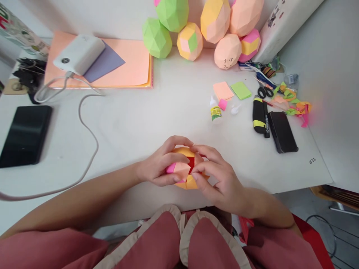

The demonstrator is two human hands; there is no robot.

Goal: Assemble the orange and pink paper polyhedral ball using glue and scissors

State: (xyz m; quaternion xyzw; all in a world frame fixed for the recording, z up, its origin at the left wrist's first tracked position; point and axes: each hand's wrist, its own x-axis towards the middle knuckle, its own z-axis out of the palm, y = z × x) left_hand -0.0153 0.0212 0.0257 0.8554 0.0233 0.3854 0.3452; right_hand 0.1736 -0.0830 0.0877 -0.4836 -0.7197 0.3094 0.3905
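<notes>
White desk [146, 116] below, both hands [157, 164] [227, 182] hold an open paper ball [182, 171], red inside.

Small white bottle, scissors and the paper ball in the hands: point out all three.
Small white bottle [215, 112]: head view, on its yellow-green label.
Scissors [265, 92]: head view, on the black handles.
Paper ball [183, 171]: head view, on a peach panel left of its opening.

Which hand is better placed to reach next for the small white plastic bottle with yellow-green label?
Probably the right hand: the bottle lies straight beyond it, nearer than to the left hand, though both touch the orange, peach and pink paper ball.
</notes>
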